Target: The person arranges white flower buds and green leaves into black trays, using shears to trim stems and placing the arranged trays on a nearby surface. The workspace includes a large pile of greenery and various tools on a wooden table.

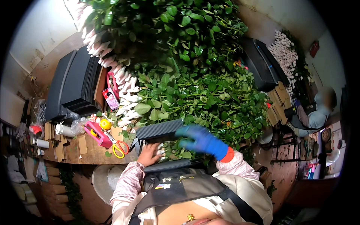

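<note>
Bench has bare wood at its front-left edge, leaves crowding the back; left hand half-curled at white buds, hold unclear, right hand loosely spread.

White-tipped green leafy stems lie near six o'clock, tips toward nine and leaves toward three, between a black ridged panel at their twelve and a second panel at their six.
</note>
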`<state>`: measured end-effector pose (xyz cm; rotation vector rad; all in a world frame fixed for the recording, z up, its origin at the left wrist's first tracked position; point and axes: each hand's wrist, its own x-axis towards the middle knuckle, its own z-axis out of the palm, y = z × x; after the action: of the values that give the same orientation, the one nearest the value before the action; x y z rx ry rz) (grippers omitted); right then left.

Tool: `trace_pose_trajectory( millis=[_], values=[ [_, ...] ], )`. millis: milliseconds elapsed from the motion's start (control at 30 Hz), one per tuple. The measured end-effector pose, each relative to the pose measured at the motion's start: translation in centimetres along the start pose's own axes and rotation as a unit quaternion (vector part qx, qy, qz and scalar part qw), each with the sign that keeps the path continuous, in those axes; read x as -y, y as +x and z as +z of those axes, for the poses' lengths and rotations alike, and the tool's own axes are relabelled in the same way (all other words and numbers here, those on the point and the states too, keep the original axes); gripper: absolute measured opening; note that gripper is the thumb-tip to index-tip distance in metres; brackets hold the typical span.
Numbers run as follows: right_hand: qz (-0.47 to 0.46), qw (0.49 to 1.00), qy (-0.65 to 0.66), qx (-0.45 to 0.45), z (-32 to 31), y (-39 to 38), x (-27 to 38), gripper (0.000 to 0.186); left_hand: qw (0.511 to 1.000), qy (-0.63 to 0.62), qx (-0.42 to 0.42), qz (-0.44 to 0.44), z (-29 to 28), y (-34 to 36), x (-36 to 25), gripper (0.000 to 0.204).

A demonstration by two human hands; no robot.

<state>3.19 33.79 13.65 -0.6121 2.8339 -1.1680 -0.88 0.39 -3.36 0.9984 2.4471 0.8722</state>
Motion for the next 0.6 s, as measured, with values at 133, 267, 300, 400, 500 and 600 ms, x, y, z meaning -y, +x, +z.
trace_pose_trajectory(
  millis=[133,267,300,400,500,600],
  values=[
    [0.17,0.946,-0.171,0.218,8.9,-3.5,-3.7,0.055,0.998,-0.007,-0.065,-0.011,1.3,0.5,1.1,0.043],
    [0.217,0.959,-0.163,0.085,14.4,-7.5,-9.4,0.048,0.995,-0.014,-0.095,0.018,2.0,1.0,1.3,0.034],
    [0.202,0.965,-0.142,0.089,13.9,-7.8,-10.1,0.047,0.995,-0.017,-0.094,0.016,1.9,0.8,1.0,0.032],
    [0.182,0.964,-0.088,0.174,11.0,-7.1,-11.2,0.039,0.992,-0.029,-0.12,0.038,2.3,0.9,1.0,0.03],
    [0.297,0.938,-0.075,0.163,1.0,0.5,-4.6,0.036,0.989,-0.063,-0.134,0.021,2.1,0.2,1.0,0.029],
    [0.162,0.945,-0.226,-0.169,-0.7,4.0,-8.5,0.029,0.988,-0.054,-0.144,0.024,2.5,0.4,1.3,0.026]
  ],
)
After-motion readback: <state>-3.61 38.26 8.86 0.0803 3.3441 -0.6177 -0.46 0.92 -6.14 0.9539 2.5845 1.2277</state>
